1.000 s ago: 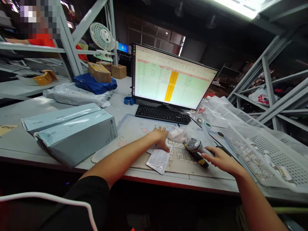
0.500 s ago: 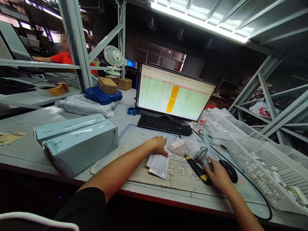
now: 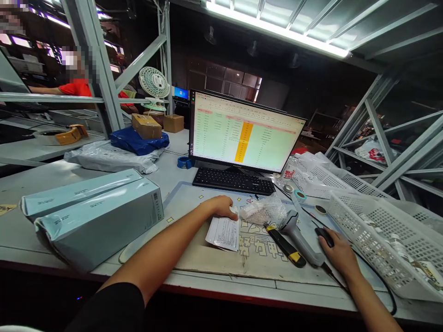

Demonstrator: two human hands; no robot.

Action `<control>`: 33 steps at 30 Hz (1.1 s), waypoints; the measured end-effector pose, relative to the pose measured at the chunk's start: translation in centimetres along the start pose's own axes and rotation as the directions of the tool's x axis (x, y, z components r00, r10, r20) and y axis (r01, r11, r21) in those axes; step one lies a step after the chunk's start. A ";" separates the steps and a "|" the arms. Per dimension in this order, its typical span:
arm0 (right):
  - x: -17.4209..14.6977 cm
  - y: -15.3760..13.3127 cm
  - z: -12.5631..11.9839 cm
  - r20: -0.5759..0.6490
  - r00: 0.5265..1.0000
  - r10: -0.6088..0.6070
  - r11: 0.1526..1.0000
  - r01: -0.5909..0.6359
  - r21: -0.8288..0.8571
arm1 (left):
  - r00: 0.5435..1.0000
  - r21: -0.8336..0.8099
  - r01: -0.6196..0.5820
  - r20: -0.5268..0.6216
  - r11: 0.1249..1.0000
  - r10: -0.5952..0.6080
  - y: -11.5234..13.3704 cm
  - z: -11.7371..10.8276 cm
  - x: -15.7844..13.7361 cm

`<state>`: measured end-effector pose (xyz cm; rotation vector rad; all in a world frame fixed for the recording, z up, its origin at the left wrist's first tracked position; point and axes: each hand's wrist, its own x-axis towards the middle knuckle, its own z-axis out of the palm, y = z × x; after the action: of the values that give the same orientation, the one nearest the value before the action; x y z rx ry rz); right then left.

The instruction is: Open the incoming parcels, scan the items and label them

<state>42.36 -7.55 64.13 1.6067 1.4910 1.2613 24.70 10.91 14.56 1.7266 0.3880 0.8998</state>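
My left hand (image 3: pixel 223 206) grips the top end of some flat white printed packets (image 3: pixel 223 232), which rest on the desk mat. My right hand (image 3: pixel 337 251) is closed over a black computer mouse (image 3: pixel 325 236). Left of that hand lies a grey barcode scanner (image 3: pixel 301 240), its cable running toward the front edge. Beside the scanner is a black and yellow utility knife (image 3: pixel 284 245). A crumpled piece of bubble wrap (image 3: pixel 265 210) sits between the packets and the scanner head. Behind these stand a black keyboard (image 3: pixel 233 181) and a monitor (image 3: pixel 245 131) showing a spreadsheet.
Two pale blue boxes (image 3: pixel 104 221) stand at left. Behind them are grey and blue plastic mailers (image 3: pixel 134 140), a small carton (image 3: pixel 146 126) and a fan (image 3: pixel 154 83). White perforated baskets (image 3: pixel 374 244) line the right side. A person in a red shirt (image 3: pixel 78 87) sits beyond the frame.
My right hand has left the scanner and moved right onto the mouse. The scanner now lies on the mat. My left hand still holds the packets; the view has shifted slightly.
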 end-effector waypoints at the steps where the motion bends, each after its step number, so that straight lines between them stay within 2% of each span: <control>1: 0.0 0.0 0.1 -0.004 1.000 0.007 1.000 -0.007 0.008 | 1.000 -0.001 0.003 -0.002 1.000 -0.003 0.0 0.1 0.1; 6: 0.0 -0.2 -0.1 -0.028 0.999 0.028 0.999 -0.027 0.040 | 1.000 -0.009 0.008 -0.008 1.000 -0.008 -0.1 0.3 0.3; 11: -0.2 -0.5 -0.2 -0.109 0.991 -0.075 0.997 0.078 0.025 | 1.000 -0.002 0.003 -0.010 1.000 -0.003 0.1 0.1 -0.1; 18: -0.3 0.4 0.4 -0.108 0.980 -0.165 0.984 0.171 0.048 | 1.000 0.006 0.009 -0.003 1.000 -0.009 0.8 -0.4 -0.8; 28: -0.2 0.4 0.6 -0.100 0.984 -0.150 0.981 0.161 0.110 | 1.000 -0.034 0.002 0.006 0.999 -0.002 0.8 -0.2 -0.7; 30: -0.2 0.4 0.7 -0.103 0.983 -0.151 0.979 0.163 0.122 | 1.000 -0.066 0.001 0.015 0.998 0.000 0.5 -0.9 -0.9; 33: 0.3 -0.1 0.2 -0.133 0.981 -0.139 0.976 0.158 0.149 | 1.000 -0.127 -0.011 0.022 0.992 0.014 -0.5 -3.3 -2.7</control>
<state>42.47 -7.22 63.99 1.5062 1.7931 1.2002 20.55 11.52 13.45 1.6229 0.2980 0.8939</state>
